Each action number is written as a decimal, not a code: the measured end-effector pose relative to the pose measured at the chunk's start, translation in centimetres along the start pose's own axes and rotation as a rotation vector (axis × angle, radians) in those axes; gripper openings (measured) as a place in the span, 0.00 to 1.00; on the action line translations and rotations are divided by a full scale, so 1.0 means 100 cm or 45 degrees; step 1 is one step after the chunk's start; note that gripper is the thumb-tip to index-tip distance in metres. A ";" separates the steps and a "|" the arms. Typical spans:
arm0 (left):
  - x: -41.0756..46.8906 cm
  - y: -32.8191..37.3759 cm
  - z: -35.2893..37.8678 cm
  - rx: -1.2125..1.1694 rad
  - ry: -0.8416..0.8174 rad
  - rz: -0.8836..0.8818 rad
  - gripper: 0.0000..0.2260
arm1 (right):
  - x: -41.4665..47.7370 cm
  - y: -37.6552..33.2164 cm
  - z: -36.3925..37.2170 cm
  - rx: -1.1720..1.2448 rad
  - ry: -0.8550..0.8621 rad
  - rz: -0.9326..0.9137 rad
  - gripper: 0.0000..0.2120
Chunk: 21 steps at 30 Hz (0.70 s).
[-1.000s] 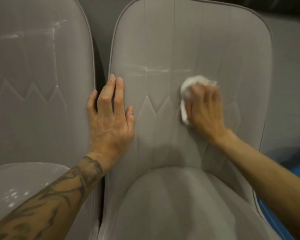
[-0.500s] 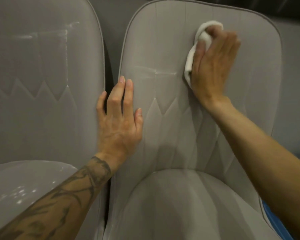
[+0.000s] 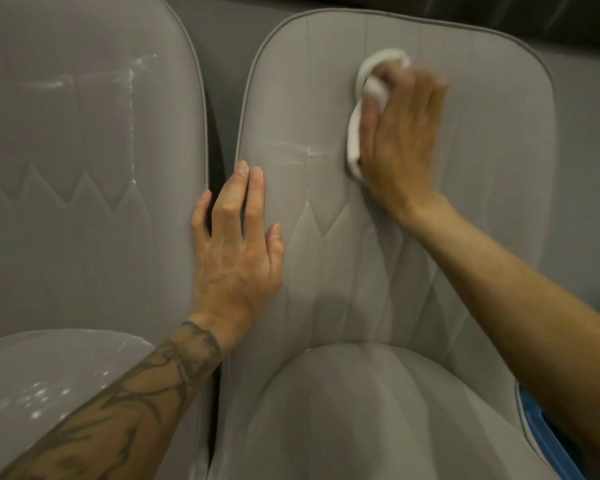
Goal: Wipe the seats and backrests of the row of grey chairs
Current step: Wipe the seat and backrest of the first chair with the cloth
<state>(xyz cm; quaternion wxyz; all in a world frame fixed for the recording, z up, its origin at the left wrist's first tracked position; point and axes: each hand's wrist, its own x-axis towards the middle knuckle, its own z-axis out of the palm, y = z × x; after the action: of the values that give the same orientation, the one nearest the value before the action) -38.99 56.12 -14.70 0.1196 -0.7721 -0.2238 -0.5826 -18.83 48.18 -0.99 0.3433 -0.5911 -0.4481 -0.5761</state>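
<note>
One cloth (image 3: 355,140), lengthwise up the backrest (image 3: 482,168), under gripping right fingers (image 3: 420,98); left fingers (image 3: 253,199) flat.

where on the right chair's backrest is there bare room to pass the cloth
Free: the backrest strip right of the right hand out to its piped edge, and the lower quilted part between both wrists, above the seat cushion. Crowded: the left edge, where the left hand lies flat, and the upper middle under the white cloth.
</note>
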 end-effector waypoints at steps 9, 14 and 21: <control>0.000 -0.001 0.000 0.002 -0.012 -0.010 0.28 | 0.012 0.018 -0.009 -0.166 -0.059 -0.045 0.12; 0.001 0.000 -0.002 0.002 -0.018 -0.010 0.28 | -0.071 -0.006 -0.018 0.023 -0.116 -0.161 0.11; 0.001 0.000 -0.002 0.008 -0.033 -0.015 0.28 | -0.165 0.008 -0.042 0.157 -0.468 -0.549 0.12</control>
<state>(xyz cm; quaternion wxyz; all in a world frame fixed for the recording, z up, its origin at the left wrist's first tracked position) -39.10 56.05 -14.59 0.1156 -0.7779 -0.2318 -0.5726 -18.53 41.78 -16.78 0.1612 -0.5547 -0.6523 -0.4908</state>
